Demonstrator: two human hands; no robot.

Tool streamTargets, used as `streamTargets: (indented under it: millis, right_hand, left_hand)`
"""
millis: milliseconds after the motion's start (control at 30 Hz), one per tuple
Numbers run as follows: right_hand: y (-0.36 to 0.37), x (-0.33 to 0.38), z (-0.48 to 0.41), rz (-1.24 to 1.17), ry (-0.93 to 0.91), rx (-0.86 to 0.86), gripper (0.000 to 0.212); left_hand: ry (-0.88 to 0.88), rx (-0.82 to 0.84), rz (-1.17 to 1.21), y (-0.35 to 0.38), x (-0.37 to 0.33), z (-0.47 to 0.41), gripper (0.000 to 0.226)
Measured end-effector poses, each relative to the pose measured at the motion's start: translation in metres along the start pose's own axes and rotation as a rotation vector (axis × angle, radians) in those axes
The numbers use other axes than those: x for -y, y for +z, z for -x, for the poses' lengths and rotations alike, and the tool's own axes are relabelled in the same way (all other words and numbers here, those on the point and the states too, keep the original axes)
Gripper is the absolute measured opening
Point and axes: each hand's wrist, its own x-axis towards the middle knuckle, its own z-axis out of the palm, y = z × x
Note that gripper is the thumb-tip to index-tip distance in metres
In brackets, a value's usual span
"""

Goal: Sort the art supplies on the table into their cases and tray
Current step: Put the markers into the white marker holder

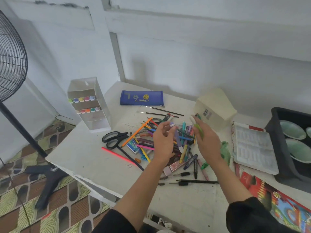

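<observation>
A heap of pencils, crayons and markers [151,142] covers the middle of the white table [94,158]. Above it my left hand [164,143] holds a purple marker [176,137] with a white, purple-tipped cap. My right hand [206,142] holds a light green marker [197,126], white end up. At the back left stands a clear marker case [90,105] with two rows of markers. A blue pencil pouch [141,98] lies at the back, a cream box [214,108] to its right.
Black scissors [116,138] lie left of the heap, thin brushes [161,111] behind it. A white paint tray [254,147], a red pencil box [277,200] and a black bin with green bowls [276,142] line the right side. A fan [11,61] stands on the left.
</observation>
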Motion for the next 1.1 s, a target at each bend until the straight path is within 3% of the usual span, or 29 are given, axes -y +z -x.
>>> streamTargets:
  millis: [167,267,333,467,633,900,1100]
  right_hand:
    - [0.018,0.030,-0.011,-0.120,0.111,0.321,0.052]
    - [0.025,0.051,-0.018,-0.100,0.080,0.486,0.057]
    - [0.031,0.067,-0.021,-0.169,0.054,0.468,0.053]
    - [0.047,0.106,-0.026,-0.383,0.188,0.301,0.034]
    - [0.078,0.147,-0.023,-0.428,0.203,0.207,0.010]
    - [0.112,0.203,-0.015,-0.739,0.138,0.234,0.013]
    - [0.131,0.221,-0.015,-0.552,-0.154,0.135,0.024]
  left_hand:
    - [0.052,0.160,0.057,-0.044,-0.010,-0.010,0.014]
    - [0.133,0.183,0.026,-0.076,-0.017,-0.017,0.014]
    - [0.143,0.174,0.010,-0.101,-0.021,-0.024,0.014]
    - [0.150,0.144,-0.020,-0.151,-0.027,-0.035,0.010]
    - [0.194,0.087,-0.103,-0.201,-0.035,-0.044,0.009]
    - [0.266,0.101,-0.257,-0.268,-0.038,-0.053,0.021]
    - [0.303,0.097,-0.289,-0.286,-0.039,-0.060,0.016]
